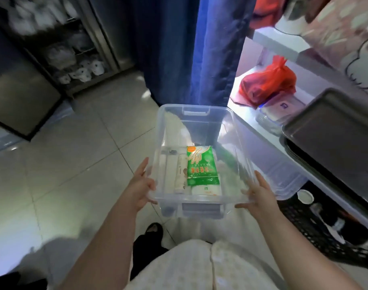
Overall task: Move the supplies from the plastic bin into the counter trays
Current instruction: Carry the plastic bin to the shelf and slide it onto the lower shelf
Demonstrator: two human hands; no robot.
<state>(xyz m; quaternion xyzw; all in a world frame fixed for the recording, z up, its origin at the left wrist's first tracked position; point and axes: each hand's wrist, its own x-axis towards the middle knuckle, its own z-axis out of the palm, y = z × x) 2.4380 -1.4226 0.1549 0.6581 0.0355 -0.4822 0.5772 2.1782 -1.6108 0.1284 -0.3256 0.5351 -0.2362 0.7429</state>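
I hold a clear plastic bin [164,130] in front of me above the tiled floor. My left hand [140,188] grips its near left rim and my right hand [259,194] grips its near right rim. Inside, at the near end, lies a green and white packet [201,165] on top of a white pack [206,190]. A white tube [181,174] lies to the left of the packet. A dark grey tray [333,130] sits on the counter at the right.
On the white counter [283,155] sit a red plastic bag [268,82] and a clear lidded container [273,116]. A blue curtain [199,49] hangs ahead. A metal rack [74,49] stands at far left. A black crate [325,227] is under the counter.
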